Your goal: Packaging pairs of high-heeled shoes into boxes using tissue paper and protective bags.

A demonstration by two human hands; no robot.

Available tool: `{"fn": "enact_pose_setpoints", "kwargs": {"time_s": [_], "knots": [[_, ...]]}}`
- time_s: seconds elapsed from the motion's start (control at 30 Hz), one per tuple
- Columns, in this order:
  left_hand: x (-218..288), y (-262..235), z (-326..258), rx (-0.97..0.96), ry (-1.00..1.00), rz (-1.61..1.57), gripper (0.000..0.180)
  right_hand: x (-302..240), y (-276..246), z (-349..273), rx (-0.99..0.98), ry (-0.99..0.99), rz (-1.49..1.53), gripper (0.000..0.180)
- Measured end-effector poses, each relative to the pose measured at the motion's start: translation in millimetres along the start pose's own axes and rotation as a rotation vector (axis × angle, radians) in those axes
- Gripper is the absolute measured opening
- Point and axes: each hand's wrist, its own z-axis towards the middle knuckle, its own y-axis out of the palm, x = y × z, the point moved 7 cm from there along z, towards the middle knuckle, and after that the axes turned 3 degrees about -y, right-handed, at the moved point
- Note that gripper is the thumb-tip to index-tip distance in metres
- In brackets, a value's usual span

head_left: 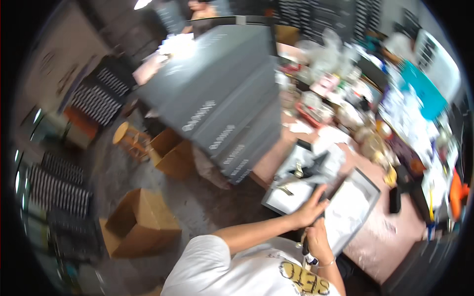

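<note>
My left hand [308, 212] reaches across from the left with fingers stretched and thumb apart, over the inner edge of an open shoebox [276, 200]. White paper lines that box, and a dark shoe with gold-coloured parts [310, 170] seems to lie in it, though blur softens its shape. Just below, my right hand [320, 242] is closed near my chest. Something dark and pale with a gold bit shows beside its fingers; I cannot make out what it is. Right of both hands lies a second grey-rimmed tray or lid [368, 185] with a white inside.
A tall stack of grey shoeboxes [232, 98] rises at the table's left. Cardboard boxes [155, 212] and a wooden stool [126, 133] stand on the floor. Bags and clutter [345, 93] cover the pink table's [390, 246] far side, near a teal bin [422, 91].
</note>
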Motion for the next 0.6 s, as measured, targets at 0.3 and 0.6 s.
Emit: {"fn": "enact_pose_setpoints", "kwargs": {"time_s": [0.3,0.6], "knots": [[-8,6,0,-0.113,-0.293,-0.383,0.056,-18,-63,-52,0.139,0.018,-0.205,0.042],[2,11,5,-0.103,-0.342,-0.26,0.055,44,-19,12,0.214,0.246,-0.068,0.066]]}}
